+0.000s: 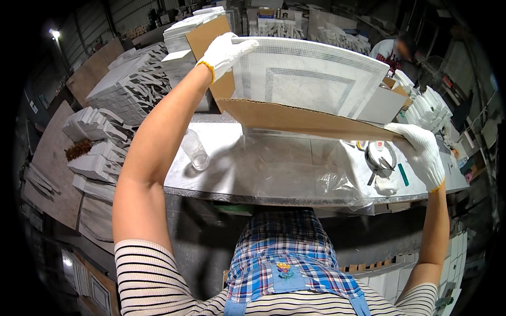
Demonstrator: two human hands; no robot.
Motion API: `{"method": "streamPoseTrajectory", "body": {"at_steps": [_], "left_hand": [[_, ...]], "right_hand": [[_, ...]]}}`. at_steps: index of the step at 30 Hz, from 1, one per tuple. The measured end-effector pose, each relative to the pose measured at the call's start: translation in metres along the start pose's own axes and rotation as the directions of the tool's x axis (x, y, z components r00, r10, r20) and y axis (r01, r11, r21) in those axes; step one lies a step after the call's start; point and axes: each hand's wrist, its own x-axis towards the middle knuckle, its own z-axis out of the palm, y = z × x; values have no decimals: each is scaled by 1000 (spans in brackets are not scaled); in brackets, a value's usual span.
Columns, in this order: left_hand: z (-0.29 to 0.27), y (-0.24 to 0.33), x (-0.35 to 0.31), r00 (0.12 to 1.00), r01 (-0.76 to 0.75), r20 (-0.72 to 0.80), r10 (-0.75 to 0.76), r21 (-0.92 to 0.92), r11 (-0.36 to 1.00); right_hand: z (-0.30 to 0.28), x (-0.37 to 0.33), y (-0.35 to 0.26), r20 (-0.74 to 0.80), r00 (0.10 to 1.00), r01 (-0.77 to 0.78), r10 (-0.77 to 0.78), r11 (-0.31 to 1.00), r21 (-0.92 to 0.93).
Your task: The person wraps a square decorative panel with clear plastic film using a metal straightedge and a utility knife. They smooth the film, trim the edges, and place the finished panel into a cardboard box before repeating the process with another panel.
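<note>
Before me a white panel [316, 66] stands nearly upright, covered with mesh and marked with grey rectangular bands. My left hand [224, 55], in a white knit glove, grips its upper left corner, thumb along the top edge and fingers partly hidden. A brown cardboard sheet [300, 118] leans across the panel's lower part and hides its bottom. At the cardboard's right end, my gloved right hand [421, 152] is closed on the edge; some of its fingers are out of sight. Clear plastic film [284, 163] lies on the worktable [216, 181] beneath.
A clear plastic cup [199, 158] is on the table's left. On the right are a round container [381, 156] and a green strip [403, 175]. Stacked white pieces [97, 129] crowd the left side. Another person [389, 51] bends over at the far right.
</note>
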Motion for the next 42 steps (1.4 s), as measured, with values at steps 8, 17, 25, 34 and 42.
{"method": "streamPoseTrajectory", "body": {"at_steps": [8,17,25,34,42], "left_hand": [[-1,-4,2,999,41,-9,-40,18,999],[-2,2,-1,998,68,2,-68,2,998],[0,-7,7,999,-26,-28,27,39,999],[6,0,2,999,51,-7,-51,-71,996],[1,-13,19,991,-80,-104,82,25,996]], "right_hand": [[32,34,6,66,998,20,-16,997,-72],[31,49,1,219,975,-25,47,994,-103],[7,47,7,19,998,52,-52,998,-29],[34,55,10,140,989,-27,51,985,-170],[27,91,48,6,996,92,-91,989,-117]]}}
